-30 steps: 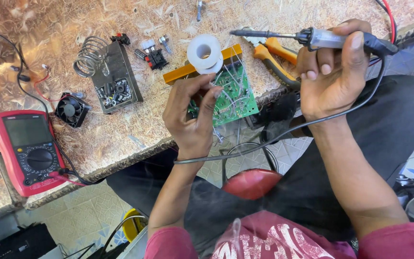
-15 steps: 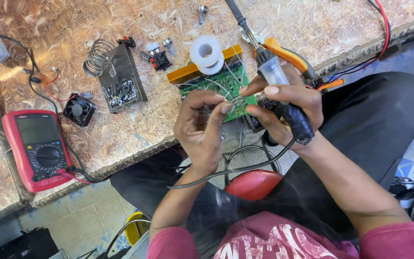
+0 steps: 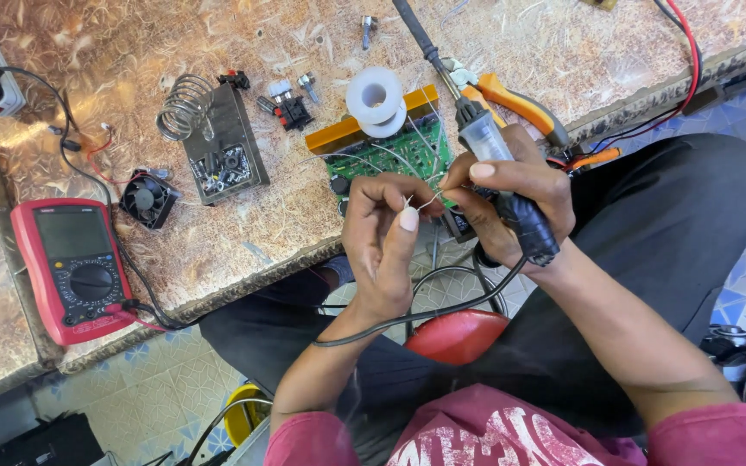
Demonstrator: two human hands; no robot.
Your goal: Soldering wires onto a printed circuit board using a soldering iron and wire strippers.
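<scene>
My left hand pinches a thin strand of solder wire in front of a green circuit board lying at the table's near edge. My right hand grips a soldering iron by its handle, tip pointing away toward the far side, and its fingertips also touch the wire end next to my left fingers. The iron's black cord loops under both wrists. A white solder spool sits on the board's far edge, beside an orange strip.
A red multimeter lies at the left with leads. A coil iron stand on a dark plate, a small black fan, orange-handled pliers and loose screws lie on the table. A red stool is below.
My right hand brought the soldering iron down from a raised, sideways position to the board, turning its tip away. Both hands have come together on the wire.
</scene>
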